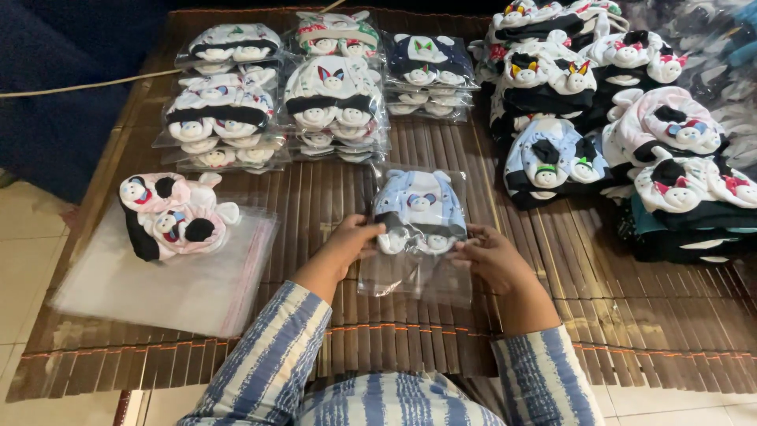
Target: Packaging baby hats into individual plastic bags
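Both hands on a clear bag with a pale blue baby hat inside — mid mat.

L hand [344, 241] pinches the clear bag [416, 272] at its left edge, R hand [490, 256] grips the right edge; the blue hat [419, 209] sits inside, bag lying on the slatted brown mat [331, 197] just in front of the person. To the left — a pink hat [175, 217] on a stack of empty bags [169, 284]. Bagged hats [315, 87] piled at the far side, loose hats [623, 110] heaped on the right.
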